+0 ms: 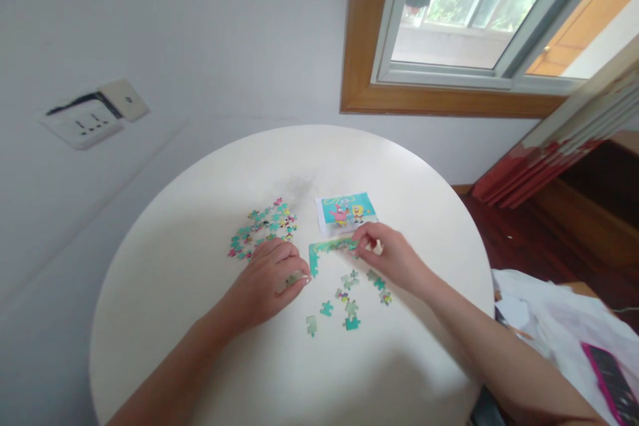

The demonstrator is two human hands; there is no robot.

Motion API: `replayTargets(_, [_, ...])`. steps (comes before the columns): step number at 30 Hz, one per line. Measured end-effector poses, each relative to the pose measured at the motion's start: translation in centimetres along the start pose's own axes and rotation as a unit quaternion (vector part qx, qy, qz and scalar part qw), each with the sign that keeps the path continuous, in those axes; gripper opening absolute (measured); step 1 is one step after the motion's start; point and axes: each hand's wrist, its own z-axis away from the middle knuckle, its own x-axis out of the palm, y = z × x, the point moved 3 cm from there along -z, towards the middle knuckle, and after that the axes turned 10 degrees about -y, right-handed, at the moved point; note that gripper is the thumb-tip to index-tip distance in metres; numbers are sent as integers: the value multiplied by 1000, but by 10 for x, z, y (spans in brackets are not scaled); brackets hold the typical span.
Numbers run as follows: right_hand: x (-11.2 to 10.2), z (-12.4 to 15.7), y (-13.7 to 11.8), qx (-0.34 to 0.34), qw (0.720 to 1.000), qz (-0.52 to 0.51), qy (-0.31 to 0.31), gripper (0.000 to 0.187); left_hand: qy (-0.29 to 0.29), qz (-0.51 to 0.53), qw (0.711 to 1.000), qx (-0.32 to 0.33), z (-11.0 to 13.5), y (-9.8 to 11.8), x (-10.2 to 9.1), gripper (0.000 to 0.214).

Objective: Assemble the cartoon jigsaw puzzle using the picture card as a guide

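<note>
On a round white table [210, 213] lies a joined corner strip of green jigsaw pieces [324, 249]. My right hand [389, 256] pinches a piece at the strip's right end. My left hand [269, 279] rests on the table with fingers curled, holding a small puzzle piece [294, 277] at its fingertips just left of the strip. A heap of loose pieces [264, 226] lies beyond my left hand. Several loose green pieces [349, 299] are scattered in front of the strip. A small picture card [347, 210] showing cartoon figures lies behind the strip.
A wall with a socket plate [84, 121] stands behind the table at left. A wood-framed window [449, 33] is at upper right. White cloth or paper [549, 319] and a dark phone with a pink edge [612, 383] lie at lower right.
</note>
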Motion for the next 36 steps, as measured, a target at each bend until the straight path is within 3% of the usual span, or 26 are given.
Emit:
replayTargets(4, [-34,6,46,99,994,24,30,6,-1,4,1000,1,0,-1,1,13])
replayTargets(8, [-34,7,69,125,992,4,10,13,2,3,1000,7,-2,0,2,14])
replayTargets(17, [-20,2,59,130,988,82,18,17,2,-2,1000,9,-1,-2,1,14])
replayTargets(25, [-25,4,56,116,985,121,27,15,-1,-1,1000,3,-1,-3,3,14])
replayTargets(31, [-32,9,55,66,988,139,-7,9,-7,1,1000,-2,-1,-3,2,14])
replayTargets(36, [-29,10,55,70,981,179,-26,16,-17,4,1000,-3,-1,-2,2,16])
